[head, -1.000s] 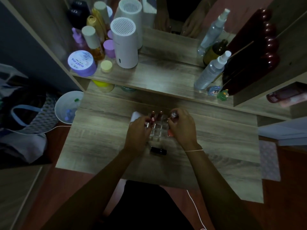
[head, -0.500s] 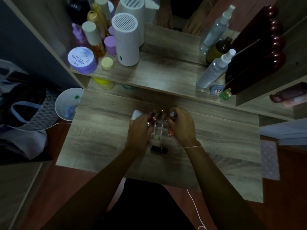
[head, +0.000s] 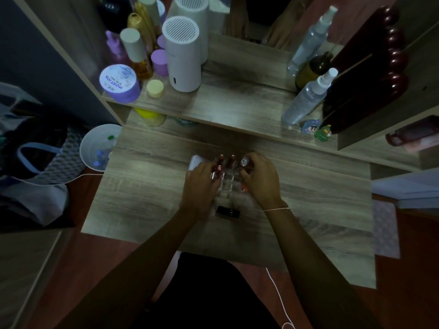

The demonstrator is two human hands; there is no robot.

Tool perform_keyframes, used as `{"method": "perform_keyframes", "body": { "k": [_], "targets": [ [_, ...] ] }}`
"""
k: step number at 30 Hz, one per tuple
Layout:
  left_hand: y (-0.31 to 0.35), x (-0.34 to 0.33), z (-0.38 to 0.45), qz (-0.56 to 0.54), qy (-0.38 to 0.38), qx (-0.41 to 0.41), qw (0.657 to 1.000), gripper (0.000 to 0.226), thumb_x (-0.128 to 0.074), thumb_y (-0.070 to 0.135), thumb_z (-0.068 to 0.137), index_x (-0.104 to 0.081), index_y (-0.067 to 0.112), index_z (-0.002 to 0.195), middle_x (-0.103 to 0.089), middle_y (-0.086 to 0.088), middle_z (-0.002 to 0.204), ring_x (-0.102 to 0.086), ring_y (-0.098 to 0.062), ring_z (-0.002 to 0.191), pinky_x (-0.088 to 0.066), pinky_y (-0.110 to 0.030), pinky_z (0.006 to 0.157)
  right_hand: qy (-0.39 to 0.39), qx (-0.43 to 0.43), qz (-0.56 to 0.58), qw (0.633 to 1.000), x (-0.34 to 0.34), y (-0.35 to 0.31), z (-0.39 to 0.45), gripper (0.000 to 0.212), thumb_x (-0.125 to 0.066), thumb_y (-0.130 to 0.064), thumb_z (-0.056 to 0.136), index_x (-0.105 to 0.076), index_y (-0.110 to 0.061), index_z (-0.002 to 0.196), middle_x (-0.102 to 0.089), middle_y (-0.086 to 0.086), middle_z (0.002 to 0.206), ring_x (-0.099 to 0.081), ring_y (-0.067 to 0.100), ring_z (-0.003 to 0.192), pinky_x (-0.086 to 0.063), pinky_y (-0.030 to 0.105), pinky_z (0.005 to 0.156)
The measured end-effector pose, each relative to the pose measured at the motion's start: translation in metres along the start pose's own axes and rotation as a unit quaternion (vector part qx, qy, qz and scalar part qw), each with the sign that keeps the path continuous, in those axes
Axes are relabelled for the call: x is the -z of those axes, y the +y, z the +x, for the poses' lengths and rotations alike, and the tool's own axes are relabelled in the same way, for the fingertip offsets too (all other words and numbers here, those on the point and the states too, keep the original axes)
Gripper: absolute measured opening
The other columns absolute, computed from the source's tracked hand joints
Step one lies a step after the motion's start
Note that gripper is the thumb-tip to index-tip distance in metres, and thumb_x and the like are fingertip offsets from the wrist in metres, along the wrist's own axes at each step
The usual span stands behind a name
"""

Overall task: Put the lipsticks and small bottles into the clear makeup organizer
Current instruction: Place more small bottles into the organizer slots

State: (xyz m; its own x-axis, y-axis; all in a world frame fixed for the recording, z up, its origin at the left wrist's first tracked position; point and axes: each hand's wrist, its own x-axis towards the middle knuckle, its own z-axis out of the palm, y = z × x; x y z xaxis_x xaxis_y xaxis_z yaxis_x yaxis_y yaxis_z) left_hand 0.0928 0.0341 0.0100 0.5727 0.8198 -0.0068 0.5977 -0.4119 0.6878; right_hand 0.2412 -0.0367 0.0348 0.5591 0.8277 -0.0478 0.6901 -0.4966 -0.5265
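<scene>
A lipstick (head: 219, 169) is pinched by the left hand (head: 200, 184) over the clear organizer (head: 228, 184); a small bottle (head: 244, 161) is clasped by the right hand (head: 260, 180). A black tube (head: 227, 211) lies on the bench (head: 147, 186).

Bare forearms, thin pale string bracelet (head: 276, 209) on the right wrist.

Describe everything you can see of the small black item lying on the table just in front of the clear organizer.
The small black item is a short, dark, glossy bar, perhaps a lipstick case. It lies flat on the wooden table, long side left to right, outside the clear organizer and nearer the person. It sits between the two wrists; neither hand seems to hold it. Finer detail is lost in the dim light.
</scene>
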Motion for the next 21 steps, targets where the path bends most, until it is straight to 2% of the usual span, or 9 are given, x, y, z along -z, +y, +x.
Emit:
{"method": "perform_keyframes", "body": {
  "k": [4, 8, 11, 13, 15, 17, 19, 21],
  "targets": [
    [0.000, 0.001, -0.002, 0.000, -0.006, 0.001, 1.000, 0.022, -0.066, 0.018, 0.086, -0.060, 0.012, 0.107, -0.064, -0.008, 0.108, -0.059, -0.018, 0.094, -0.024, -0.013, 0.080, 0.002, 0.001, 0.006, 1.000, 0.003, -0.002, -0.001, 0.027, -0.070, -0.013, 0.077, -0.060, -0.015, 0.102, -0.065, 0.007, 0.100, -0.059, 0.024, 0.095, -0.044, 0.032, 0.081],
    [0.001, 0.006, -0.003, 0.003, 0.024, 0.010, 1.000, 0.028, -0.067, 0.027, 0.086, -0.058, 0.014, 0.109, -0.060, -0.006, 0.111, -0.059, -0.014, 0.094, -0.046, -0.031, 0.086, 0.067, -0.004, 0.033, 0.997, 0.011, -0.010, -0.011, 0.040, -0.070, -0.022, 0.082, -0.056, -0.019, 0.119, -0.057, 0.005, 0.114, -0.050, 0.016, 0.105, -0.037, 0.023, 0.081],
    [-0.005, 0.011, -0.016, 0.011, 0.074, -0.015, 0.997, 0.025, -0.071, 0.020, 0.084, -0.057, 0.015, 0.104, -0.066, -0.010, 0.100, -0.062, -0.018, 0.089, -0.044, -0.036, 0.085, 0.121, 0.004, 0.068, 0.990, 0.012, -0.016, -0.033, 0.031, -0.066, -0.024, 0.084, -0.057, -0.021, 0.114, -0.056, 0.002, 0.110, -0.049, 0.011, 0.100, -0.038, 0.021, 0.076],
    [-0.016, 0.012, -0.030, 0.055, 0.058, -0.053, 0.995, 0.023, -0.066, 0.016, 0.085, -0.062, 0.005, 0.105, -0.068, -0.018, 0.100, -0.065, -0.030, 0.091, -0.046, -0.042, 0.085, 0.090, 0.016, 0.052, 0.994, 0.004, -0.014, -0.052, 0.019, -0.062, -0.023, 0.088, -0.059, -0.020, 0.106, -0.058, 0.003, 0.105, -0.055, 0.015, 0.095, -0.041, 0.022, 0.074],
    [-0.029, 0.009, -0.044, 0.114, 0.021, -0.126, 0.985, 0.027, -0.050, 0.018, 0.089, -0.063, 0.000, 0.103, -0.068, -0.023, 0.100, -0.065, -0.036, 0.092, -0.051, -0.047, 0.083, 0.022, 0.020, 0.027, 0.999, -0.010, -0.009, -0.071, 0.012, -0.060, -0.019, 0.088, -0.061, -0.016, 0.100, -0.061, 0.007, 0.103, -0.058, 0.022, 0.094, -0.045, 0.028, 0.073],
    [-0.040, 0.004, -0.055, 0.153, -0.011, -0.187, 0.970, 0.034, -0.043, 0.020, 0.089, -0.063, -0.002, 0.106, -0.068, -0.024, 0.103, -0.066, -0.037, 0.095, -0.053, -0.047, 0.085, -0.046, 0.021, 0.000, 0.999, -0.025, -0.002, -0.086, 0.018, -0.063, -0.015, 0.084, -0.064, -0.013, 0.102, -0.063, 0.011, 0.106, -0.058, 0.028, 0.099, -0.047, 0.036, 0.079],
    [-0.049, -0.001, -0.064, 0.174, -0.052, -0.203, 0.962, 0.040, -0.043, 0.023, 0.090, -0.059, -0.001, 0.119, -0.065, -0.021, 0.118, -0.061, -0.034, 0.111, -0.048, -0.048, 0.096, -0.095, 0.023, -0.027, 0.995, -0.037, 0.004, -0.097, 0.029, -0.070, -0.013, 0.078, -0.066, -0.010, 0.106, -0.064, 0.014, 0.108, -0.058, 0.032, 0.103, -0.047, 0.039, 0.088],
    [-0.055, -0.004, -0.071, 0.196, -0.088, -0.204, 0.955, 0.046, -0.041, 0.026, 0.092, -0.051, 0.001, 0.129, -0.058, -0.019, 0.131, -0.052, -0.032, 0.124, -0.041, -0.050, 0.105, -0.120, 0.021, -0.041, 0.992, -0.044, 0.007, -0.103, 0.036, -0.075, -0.011, 0.072, -0.066, -0.009, 0.106, -0.064, 0.016, 0.106, -0.059, 0.036, 0.101, -0.051, 0.045, 0.088]
  ]
}}
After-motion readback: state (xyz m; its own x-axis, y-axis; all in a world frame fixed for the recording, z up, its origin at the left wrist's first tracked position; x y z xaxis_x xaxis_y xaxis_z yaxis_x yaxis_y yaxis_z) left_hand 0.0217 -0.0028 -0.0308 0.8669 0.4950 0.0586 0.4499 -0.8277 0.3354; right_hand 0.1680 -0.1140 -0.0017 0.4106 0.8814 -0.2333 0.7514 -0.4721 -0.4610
